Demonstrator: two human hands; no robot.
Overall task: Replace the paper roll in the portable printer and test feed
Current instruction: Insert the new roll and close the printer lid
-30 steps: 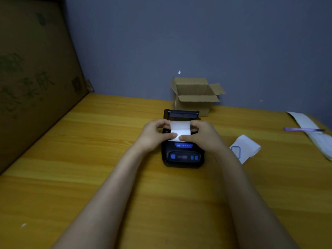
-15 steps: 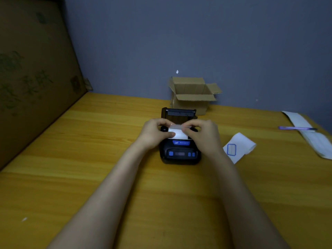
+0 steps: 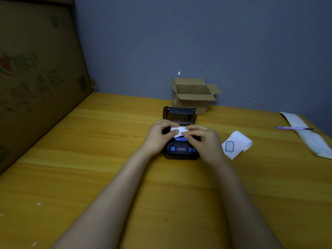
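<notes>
A small black portable printer [image 3: 180,151] with blue buttons sits in the middle of the wooden table, its lid [image 3: 179,113] standing open at the back. Over its paper bay lies a white paper roll [image 3: 179,131]. My left hand [image 3: 159,136] pinches the roll's left end and my right hand [image 3: 204,139] pinches its right side and loose edge. The fingers hide most of the roll and the bay under it.
A small open cardboard box [image 3: 194,95] stands behind the printer at the wall. A loose curl of paper [image 3: 237,144] with a blue rectangle lies to the right. Further right a purple pen [image 3: 292,128] rests on long paper strips [image 3: 312,139]. A big carton [image 3: 36,78] fills the left.
The paper has come down from a raised, wider sheet to a low roll over the bay. Both hands have closed in around it. The printer has stayed put.
</notes>
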